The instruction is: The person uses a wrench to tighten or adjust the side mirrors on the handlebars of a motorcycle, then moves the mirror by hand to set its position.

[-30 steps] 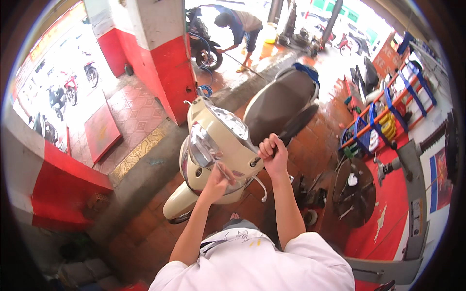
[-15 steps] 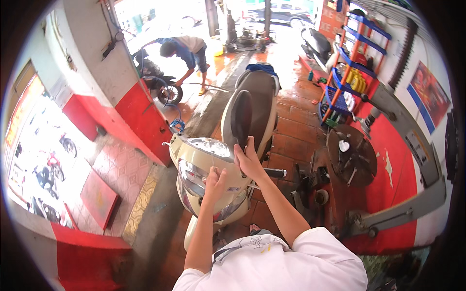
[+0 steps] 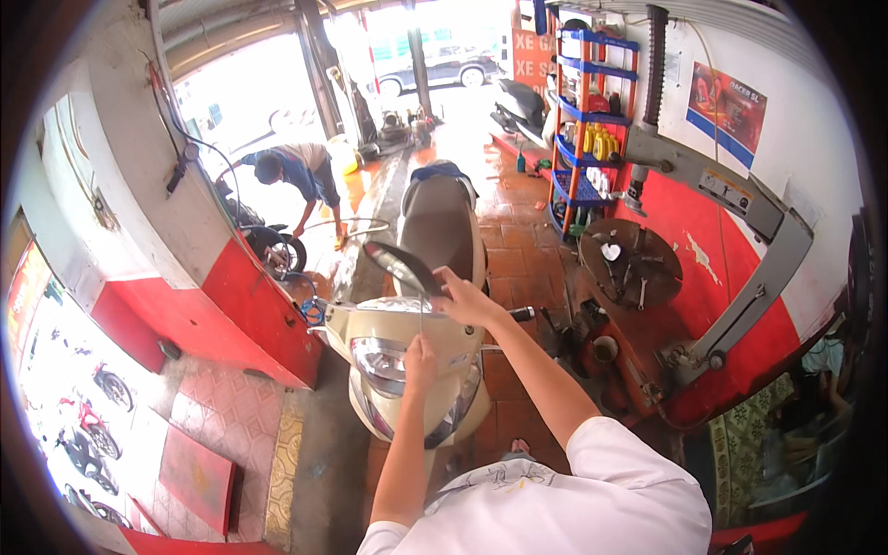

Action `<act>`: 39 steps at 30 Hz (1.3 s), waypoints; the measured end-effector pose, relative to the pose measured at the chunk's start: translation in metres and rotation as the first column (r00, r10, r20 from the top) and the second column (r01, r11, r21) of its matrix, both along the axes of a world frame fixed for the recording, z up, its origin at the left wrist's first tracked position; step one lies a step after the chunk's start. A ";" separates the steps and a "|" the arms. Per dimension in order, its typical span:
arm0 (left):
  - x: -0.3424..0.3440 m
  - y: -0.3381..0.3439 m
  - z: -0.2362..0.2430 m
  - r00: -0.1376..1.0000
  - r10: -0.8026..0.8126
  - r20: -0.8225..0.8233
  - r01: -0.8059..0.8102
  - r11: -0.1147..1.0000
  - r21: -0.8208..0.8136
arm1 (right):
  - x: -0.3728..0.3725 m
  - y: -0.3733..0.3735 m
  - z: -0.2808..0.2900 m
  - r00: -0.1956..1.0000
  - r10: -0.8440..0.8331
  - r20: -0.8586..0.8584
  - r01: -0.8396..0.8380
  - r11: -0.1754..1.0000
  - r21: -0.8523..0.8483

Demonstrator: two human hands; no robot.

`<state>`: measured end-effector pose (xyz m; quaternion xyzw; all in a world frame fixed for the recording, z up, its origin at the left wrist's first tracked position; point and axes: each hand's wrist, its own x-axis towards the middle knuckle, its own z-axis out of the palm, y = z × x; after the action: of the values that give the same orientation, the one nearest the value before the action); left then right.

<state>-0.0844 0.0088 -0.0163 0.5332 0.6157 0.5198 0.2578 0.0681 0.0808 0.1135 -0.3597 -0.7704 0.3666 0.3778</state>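
I grip a black rear-view mirror with my right hand, its glass turned up over the front of a cream scooter. My left hand is closed round the lower end of the mirror's thin metal stem, just below my right hand and in front of the headlight. The scooter's long dark seat stretches away behind the mirror, with a blue item at its far end.
A person bends by another motorbike's wheel and hoses at back left. A red-and-white pillar stands left. At right are a plastic shelf with bottles, a grey machine arm and a round turntable holding tools; another scooter stands behind.
My view has swung rightward and up toward the street. The mirror has gone from upright to tilted over leftward, glass now showing. Both my hands still hold it.
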 end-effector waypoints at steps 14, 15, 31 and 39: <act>-0.012 -0.004 -0.006 0.964 -0.266 0.027 0.249 0.930 0.269 | -0.007 -0.084 -0.020 0.981 -0.114 -0.159 0.178 0.860 0.478; -0.015 -0.002 -0.007 0.962 -0.270 0.032 0.247 0.917 0.312 | -0.015 -0.085 -0.018 0.965 -0.133 -0.224 0.228 0.850 0.475; -0.005 -0.008 -0.014 0.938 -0.227 0.262 0.195 0.971 0.142 | -0.050 -0.052 -0.040 0.886 -0.354 -0.299 0.449 0.816 0.363; 0.002 -0.013 0.020 0.992 -0.092 0.090 0.095 0.995 -0.026 | -0.004 -0.060 -0.054 0.911 -0.117 -0.395 0.278 0.883 0.379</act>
<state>-0.0828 -0.0041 0.0039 0.5338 0.5858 0.5210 0.3170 0.0646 0.0209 0.0598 -0.2725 -0.7076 0.2076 0.6181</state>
